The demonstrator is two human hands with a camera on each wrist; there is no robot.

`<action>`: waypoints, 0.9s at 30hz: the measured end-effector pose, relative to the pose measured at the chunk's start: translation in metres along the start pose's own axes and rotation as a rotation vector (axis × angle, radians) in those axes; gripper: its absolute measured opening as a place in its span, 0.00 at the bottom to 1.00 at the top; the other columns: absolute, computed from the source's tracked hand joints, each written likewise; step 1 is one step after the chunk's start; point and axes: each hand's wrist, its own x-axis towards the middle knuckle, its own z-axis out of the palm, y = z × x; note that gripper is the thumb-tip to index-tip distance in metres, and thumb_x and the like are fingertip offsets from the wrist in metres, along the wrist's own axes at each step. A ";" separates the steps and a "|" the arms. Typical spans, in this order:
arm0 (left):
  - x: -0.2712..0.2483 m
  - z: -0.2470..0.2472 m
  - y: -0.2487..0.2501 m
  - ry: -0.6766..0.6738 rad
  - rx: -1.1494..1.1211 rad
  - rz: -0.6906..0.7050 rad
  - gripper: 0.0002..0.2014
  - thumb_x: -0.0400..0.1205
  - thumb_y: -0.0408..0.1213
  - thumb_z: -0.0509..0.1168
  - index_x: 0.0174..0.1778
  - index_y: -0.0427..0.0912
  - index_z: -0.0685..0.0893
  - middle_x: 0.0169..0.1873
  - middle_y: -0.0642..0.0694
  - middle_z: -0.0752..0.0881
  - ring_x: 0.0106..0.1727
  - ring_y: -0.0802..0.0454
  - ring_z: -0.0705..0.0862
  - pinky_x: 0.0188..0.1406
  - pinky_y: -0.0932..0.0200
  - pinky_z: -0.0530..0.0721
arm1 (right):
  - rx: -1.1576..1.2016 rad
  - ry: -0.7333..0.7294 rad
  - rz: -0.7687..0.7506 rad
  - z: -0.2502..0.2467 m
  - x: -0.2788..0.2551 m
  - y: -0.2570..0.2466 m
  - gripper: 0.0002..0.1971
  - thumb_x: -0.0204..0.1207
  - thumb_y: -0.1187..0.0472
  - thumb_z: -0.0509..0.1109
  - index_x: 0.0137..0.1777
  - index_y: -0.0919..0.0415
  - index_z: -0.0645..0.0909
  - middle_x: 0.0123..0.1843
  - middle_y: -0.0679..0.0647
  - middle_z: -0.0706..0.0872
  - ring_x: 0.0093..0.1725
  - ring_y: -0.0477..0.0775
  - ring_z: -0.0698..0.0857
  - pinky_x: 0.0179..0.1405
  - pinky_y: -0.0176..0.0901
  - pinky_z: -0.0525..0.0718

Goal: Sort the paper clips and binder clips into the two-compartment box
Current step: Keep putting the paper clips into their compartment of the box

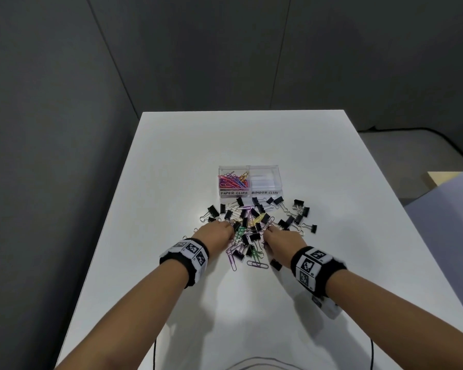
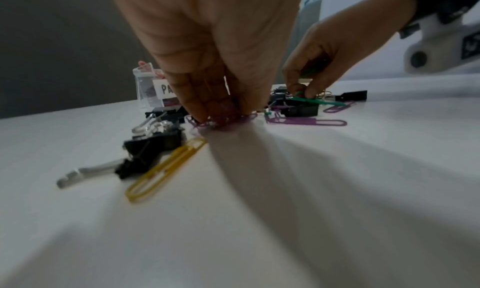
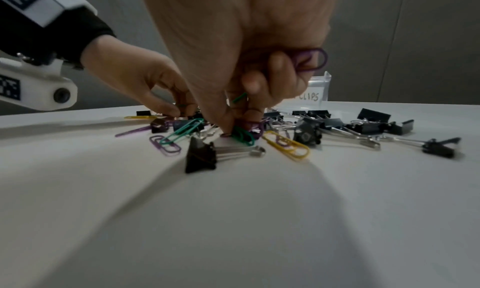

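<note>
A clear two-compartment box (image 1: 249,180) stands mid-table; its left half, labelled PAPER CLIPS, holds coloured paper clips (image 1: 233,180), and its right half, labelled BINDER CLIPS, shows nothing inside. In front lies a mixed pile of black binder clips (image 1: 254,217) and coloured paper clips (image 1: 257,263). My left hand (image 1: 217,233) pinches purple paper clips (image 2: 223,120) against the table. My right hand (image 1: 278,241) pinches a green paper clip (image 3: 242,136) while its curled fingers hold a purple paper clip (image 3: 313,61).
The white table (image 1: 171,169) has bare surface on both sides of the pile and behind the box. A yellow paper clip (image 2: 166,169) and a binder clip (image 2: 145,148) lie near my left hand. Dark partition walls surround the table.
</note>
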 end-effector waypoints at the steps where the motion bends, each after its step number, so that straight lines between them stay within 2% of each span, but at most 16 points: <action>1: 0.000 -0.003 0.000 0.005 -0.005 -0.002 0.13 0.86 0.32 0.55 0.64 0.38 0.79 0.61 0.41 0.82 0.60 0.44 0.81 0.58 0.54 0.79 | 0.048 0.016 0.018 -0.003 0.000 0.002 0.11 0.83 0.60 0.56 0.58 0.63 0.75 0.57 0.58 0.81 0.51 0.61 0.84 0.44 0.50 0.81; 3: -0.001 -0.008 -0.003 0.023 -0.084 -0.046 0.17 0.85 0.28 0.53 0.70 0.39 0.75 0.65 0.41 0.79 0.62 0.42 0.81 0.60 0.53 0.79 | 0.174 0.063 0.080 -0.013 -0.001 0.007 0.10 0.83 0.58 0.54 0.56 0.60 0.74 0.49 0.55 0.83 0.46 0.58 0.83 0.40 0.46 0.76; 5: -0.002 -0.014 -0.006 0.043 -0.212 -0.106 0.24 0.84 0.24 0.53 0.78 0.41 0.66 0.70 0.40 0.75 0.61 0.41 0.82 0.60 0.53 0.79 | 0.269 0.095 0.136 -0.022 0.000 0.013 0.10 0.84 0.57 0.52 0.56 0.59 0.72 0.41 0.53 0.81 0.39 0.55 0.79 0.37 0.42 0.71; 7: -0.002 -0.020 -0.010 0.038 -0.298 -0.148 0.30 0.83 0.21 0.54 0.81 0.42 0.58 0.70 0.38 0.73 0.60 0.42 0.82 0.54 0.56 0.79 | 0.326 0.107 0.187 -0.027 0.002 0.019 0.10 0.84 0.57 0.51 0.58 0.59 0.71 0.38 0.53 0.80 0.37 0.55 0.77 0.36 0.43 0.71; 8: -0.002 -0.021 -0.011 0.025 -0.314 -0.165 0.31 0.82 0.20 0.55 0.81 0.41 0.60 0.69 0.38 0.73 0.58 0.42 0.82 0.49 0.59 0.79 | 0.353 0.108 0.211 -0.029 0.003 0.023 0.11 0.85 0.58 0.51 0.59 0.59 0.70 0.36 0.53 0.79 0.37 0.55 0.77 0.37 0.43 0.71; 10: -0.001 -0.020 -0.013 0.034 -0.355 -0.202 0.25 0.81 0.19 0.55 0.74 0.37 0.71 0.65 0.38 0.73 0.52 0.44 0.81 0.39 0.65 0.76 | 0.418 0.095 0.246 -0.028 0.008 0.030 0.11 0.84 0.60 0.51 0.61 0.61 0.71 0.32 0.51 0.76 0.37 0.56 0.76 0.38 0.44 0.71; 11: -0.001 -0.020 -0.013 0.059 -0.412 -0.235 0.19 0.82 0.21 0.53 0.68 0.35 0.76 0.63 0.38 0.74 0.48 0.45 0.79 0.38 0.65 0.75 | 0.458 0.079 0.261 -0.027 0.010 0.033 0.11 0.84 0.61 0.51 0.61 0.63 0.71 0.31 0.50 0.74 0.37 0.56 0.76 0.38 0.44 0.71; 13: -0.001 -0.017 -0.013 0.120 -0.519 -0.297 0.13 0.85 0.27 0.50 0.54 0.33 0.80 0.56 0.36 0.77 0.45 0.44 0.78 0.42 0.60 0.75 | 0.531 0.048 0.276 -0.024 0.012 0.035 0.11 0.84 0.63 0.51 0.58 0.65 0.71 0.31 0.49 0.73 0.38 0.56 0.76 0.39 0.44 0.72; 15: 0.001 -0.013 -0.013 0.142 -0.598 -0.341 0.12 0.85 0.29 0.50 0.44 0.35 0.79 0.46 0.36 0.79 0.44 0.44 0.78 0.43 0.58 0.73 | 0.578 0.027 0.285 -0.020 0.013 0.034 0.08 0.83 0.64 0.51 0.52 0.64 0.70 0.33 0.50 0.75 0.39 0.55 0.76 0.39 0.44 0.72; 17: 0.003 -0.009 -0.014 0.156 -0.675 -0.383 0.11 0.85 0.30 0.51 0.43 0.35 0.78 0.42 0.37 0.80 0.43 0.46 0.77 0.43 0.60 0.71 | 0.613 0.018 0.292 -0.018 0.014 0.030 0.06 0.83 0.64 0.51 0.49 0.62 0.69 0.39 0.55 0.79 0.41 0.55 0.77 0.42 0.44 0.73; 19: 0.006 -0.005 -0.015 0.158 -0.770 -0.396 0.12 0.85 0.29 0.51 0.40 0.36 0.77 0.38 0.39 0.81 0.39 0.47 0.76 0.40 0.60 0.71 | 0.636 0.015 0.294 -0.017 0.016 0.026 0.10 0.84 0.62 0.51 0.52 0.63 0.73 0.46 0.61 0.82 0.44 0.55 0.77 0.48 0.47 0.76; 21: 0.008 -0.003 -0.016 0.146 -0.913 -0.383 0.16 0.85 0.27 0.49 0.33 0.40 0.74 0.30 0.44 0.78 0.29 0.51 0.77 0.32 0.61 0.73 | 0.664 0.037 0.290 -0.017 0.018 0.023 0.14 0.84 0.61 0.52 0.56 0.68 0.77 0.53 0.64 0.84 0.47 0.55 0.77 0.54 0.49 0.77; 22: 0.008 -0.003 -0.015 0.136 -1.009 -0.384 0.18 0.85 0.25 0.47 0.32 0.42 0.73 0.27 0.45 0.77 0.24 0.56 0.77 0.28 0.65 0.74 | 0.683 0.052 0.284 -0.017 0.019 0.023 0.15 0.84 0.62 0.52 0.55 0.69 0.77 0.54 0.65 0.84 0.48 0.55 0.78 0.55 0.49 0.77; 24: 0.006 -0.003 -0.015 0.112 -1.200 -0.405 0.20 0.86 0.24 0.45 0.33 0.43 0.74 0.23 0.46 0.77 0.15 0.65 0.75 0.19 0.72 0.72 | 0.667 0.054 0.280 -0.017 0.021 0.022 0.17 0.84 0.57 0.52 0.49 0.68 0.77 0.47 0.63 0.83 0.47 0.57 0.80 0.50 0.49 0.77; 26: 0.005 -0.002 -0.015 0.093 -1.357 -0.436 0.19 0.87 0.24 0.44 0.36 0.41 0.75 0.16 0.50 0.79 0.13 0.63 0.75 0.13 0.70 0.68 | 0.560 -0.007 0.303 -0.017 0.021 0.020 0.19 0.83 0.46 0.54 0.39 0.60 0.72 0.36 0.53 0.78 0.39 0.54 0.78 0.40 0.45 0.75; 27: 0.004 -0.001 -0.015 0.086 -1.401 -0.444 0.19 0.87 0.24 0.43 0.37 0.41 0.75 0.13 0.51 0.78 0.12 0.62 0.74 0.10 0.70 0.66 | 0.475 -0.041 0.313 -0.017 0.021 0.019 0.19 0.82 0.45 0.56 0.36 0.57 0.70 0.35 0.51 0.76 0.37 0.52 0.77 0.39 0.44 0.75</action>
